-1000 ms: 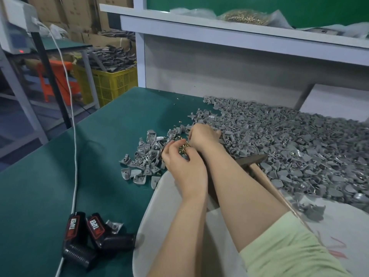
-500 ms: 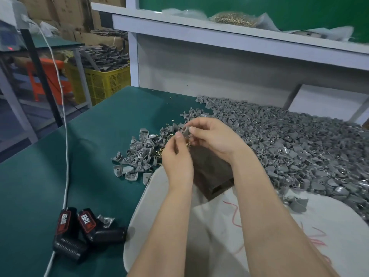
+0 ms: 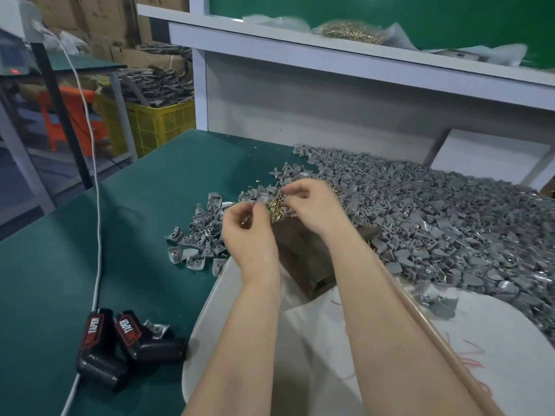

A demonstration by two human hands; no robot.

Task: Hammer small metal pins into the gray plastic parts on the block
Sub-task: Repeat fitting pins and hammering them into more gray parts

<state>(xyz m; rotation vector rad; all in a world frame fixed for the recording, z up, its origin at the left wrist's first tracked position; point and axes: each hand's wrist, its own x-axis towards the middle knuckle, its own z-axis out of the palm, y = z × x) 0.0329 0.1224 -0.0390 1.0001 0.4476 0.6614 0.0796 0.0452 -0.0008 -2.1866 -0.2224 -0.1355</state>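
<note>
A dark wooden block [image 3: 303,253] stands on the white sheet, with a small heap of brass pins [image 3: 274,210] at its far end. My left hand [image 3: 249,235] hovers over the block's left edge, thumb and fingers curled and pinching something tiny, seemingly a pin; motion blur hides it. My right hand [image 3: 315,205] is above the block's far end and pinches a small gray plastic part at its fingertips. A hammer lies under my right forearm, its wooden handle [image 3: 426,331] running toward me. Loose gray parts [image 3: 435,223] are heaped to the right.
A smaller pile of gray parts [image 3: 201,235] lies left of the block on the green table [image 3: 135,235]. Two black devices [image 3: 120,346] and a white cable [image 3: 97,223] lie at the front left. A bag of brass pins [image 3: 351,31] sits on the shelf behind.
My hands came up from the pin heap, met over the block, then drew a little apart. The right forearm shifted right, uncovering the block.
</note>
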